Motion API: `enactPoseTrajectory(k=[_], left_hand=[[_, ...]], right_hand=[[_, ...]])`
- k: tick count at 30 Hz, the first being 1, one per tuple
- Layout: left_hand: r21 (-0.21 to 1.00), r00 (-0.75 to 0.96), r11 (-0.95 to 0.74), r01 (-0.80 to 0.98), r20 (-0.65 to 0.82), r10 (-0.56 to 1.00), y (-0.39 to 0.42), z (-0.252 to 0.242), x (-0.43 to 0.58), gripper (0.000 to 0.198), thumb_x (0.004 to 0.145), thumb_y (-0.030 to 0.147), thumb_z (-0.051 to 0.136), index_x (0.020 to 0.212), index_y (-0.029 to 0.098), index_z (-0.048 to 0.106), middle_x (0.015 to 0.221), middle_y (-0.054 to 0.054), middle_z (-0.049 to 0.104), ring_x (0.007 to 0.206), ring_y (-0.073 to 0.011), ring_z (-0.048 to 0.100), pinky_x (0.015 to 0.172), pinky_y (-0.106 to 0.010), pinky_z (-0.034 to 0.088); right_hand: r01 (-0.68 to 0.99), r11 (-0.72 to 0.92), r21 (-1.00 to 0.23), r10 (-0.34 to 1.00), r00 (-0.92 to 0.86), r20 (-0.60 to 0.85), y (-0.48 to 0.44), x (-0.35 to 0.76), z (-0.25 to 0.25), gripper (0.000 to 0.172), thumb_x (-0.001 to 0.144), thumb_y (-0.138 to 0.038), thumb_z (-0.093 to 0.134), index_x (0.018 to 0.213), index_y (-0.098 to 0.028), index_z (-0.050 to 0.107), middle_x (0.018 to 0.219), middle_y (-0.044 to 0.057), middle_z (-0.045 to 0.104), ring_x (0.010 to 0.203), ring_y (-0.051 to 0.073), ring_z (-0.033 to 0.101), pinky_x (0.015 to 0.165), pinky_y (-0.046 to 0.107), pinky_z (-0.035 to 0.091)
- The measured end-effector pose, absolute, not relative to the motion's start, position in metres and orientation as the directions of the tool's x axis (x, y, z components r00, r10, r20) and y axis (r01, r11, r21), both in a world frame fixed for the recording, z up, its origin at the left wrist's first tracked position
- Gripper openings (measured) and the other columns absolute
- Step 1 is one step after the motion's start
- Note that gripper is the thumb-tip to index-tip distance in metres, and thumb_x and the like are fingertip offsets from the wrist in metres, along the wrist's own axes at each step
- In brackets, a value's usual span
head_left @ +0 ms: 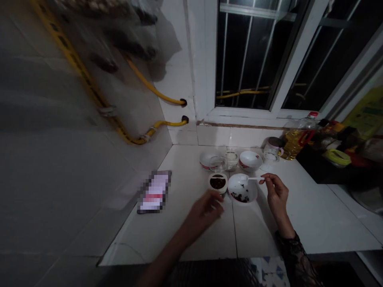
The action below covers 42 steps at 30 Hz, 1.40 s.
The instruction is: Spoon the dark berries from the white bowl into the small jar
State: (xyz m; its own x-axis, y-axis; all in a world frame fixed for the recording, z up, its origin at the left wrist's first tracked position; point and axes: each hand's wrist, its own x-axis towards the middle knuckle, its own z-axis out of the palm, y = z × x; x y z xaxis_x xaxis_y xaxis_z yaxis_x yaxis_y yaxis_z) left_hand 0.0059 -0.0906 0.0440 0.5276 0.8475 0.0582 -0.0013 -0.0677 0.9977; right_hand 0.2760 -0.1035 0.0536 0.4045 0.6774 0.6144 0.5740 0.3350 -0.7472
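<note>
My right hand pinches the handle of a white spoon, whose bowl end is over a white bowl. Dark bits lie in the bottom of that bowl. Just left of it stands a small white jar with dark red contents. My left hand is in front of the jar, its fingers curled and partly apart, with nothing visible in them. Behind are another white bowl, a container of white powder, a clear lid or dish and a further bowl.
A phone lies at the left near the wall. At the back right stand a glass mug, an oil bottle and a black box with a yellow-green lid on it. Yellow pipes run along the wall.
</note>
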Motion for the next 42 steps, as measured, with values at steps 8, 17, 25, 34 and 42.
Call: enactPoseTrajectory(k=[8, 17, 25, 34, 42], left_hand=[[0.841, 0.463, 0.438, -0.319, -0.266, 0.846, -0.110, -0.021, 0.074, 0.083, 0.058, 0.028, 0.089, 0.132, 0.026, 0.053, 0.124, -0.011, 0.064, 0.111, -0.0273, 0.065, 0.090, -0.037, 0.053], [0.761, 0.372, 0.497, -0.417, -0.356, 0.857, -0.098, -0.004, 0.110, 0.078, 0.067, 0.039, 0.085, 0.136, 0.031, 0.049, 0.123, -0.010, 0.061, 0.086, -0.0165, 0.068, 0.080, -0.033, 0.060], [0.757, 0.391, 0.487, -0.436, -0.328, 0.860, -0.116, 0.003, 0.128, 0.086, 0.068, 0.057, 0.081, 0.138, 0.030, 0.040, 0.123, -0.011, 0.062, 0.072, -0.0138, 0.070, 0.068, -0.030, 0.061], [0.867, 0.482, 0.321, -0.382, -0.109, 0.869, -0.142, 0.013, 0.104, 0.096, 0.067, 0.047, 0.082, 0.148, 0.032, 0.032, 0.129, -0.010, 0.060, 0.087, -0.0209, 0.071, 0.068, -0.030, 0.062], [0.904, 0.516, 0.246, -0.349, -0.034, 0.856, -0.163, 0.012, 0.091, 0.096, 0.066, 0.029, 0.079, 0.150, 0.028, 0.033, 0.138, -0.012, 0.056, 0.087, -0.0211, 0.069, 0.061, -0.024, 0.059]], right_hand=[[0.346, 0.204, -0.916, 0.865, 0.375, 0.335, -0.074, 0.278, 0.034, 0.023, 0.078, -0.041, 0.057, 0.075, -0.020, 0.066, 0.061, -0.002, 0.062, 0.064, 0.017, 0.055, 0.068, 0.029, 0.042], [0.246, 0.188, -0.951, 0.871, 0.407, 0.277, -0.072, 0.273, 0.027, 0.026, 0.073, -0.046, 0.059, 0.071, -0.021, 0.064, 0.057, -0.002, 0.064, 0.058, 0.016, 0.055, 0.063, 0.028, 0.043], [0.300, 0.221, -0.928, 0.773, 0.526, 0.354, -0.110, 0.266, 0.034, 0.028, 0.080, -0.046, 0.056, 0.083, -0.019, 0.066, 0.063, 0.000, 0.063, 0.064, 0.019, 0.057, 0.065, 0.030, 0.045], [0.352, 0.317, -0.881, 0.613, 0.633, 0.473, -0.166, 0.246, 0.051, 0.025, 0.085, -0.043, 0.058, 0.080, -0.020, 0.065, 0.095, 0.010, 0.073, 0.100, 0.026, 0.065, 0.087, 0.038, 0.048], [0.453, 0.353, -0.819, 0.547, 0.610, 0.573, -0.191, 0.236, 0.032, 0.017, 0.089, -0.035, 0.060, 0.086, -0.020, 0.068, 0.108, 0.010, 0.072, 0.103, 0.025, 0.066, 0.089, 0.039, 0.050]])
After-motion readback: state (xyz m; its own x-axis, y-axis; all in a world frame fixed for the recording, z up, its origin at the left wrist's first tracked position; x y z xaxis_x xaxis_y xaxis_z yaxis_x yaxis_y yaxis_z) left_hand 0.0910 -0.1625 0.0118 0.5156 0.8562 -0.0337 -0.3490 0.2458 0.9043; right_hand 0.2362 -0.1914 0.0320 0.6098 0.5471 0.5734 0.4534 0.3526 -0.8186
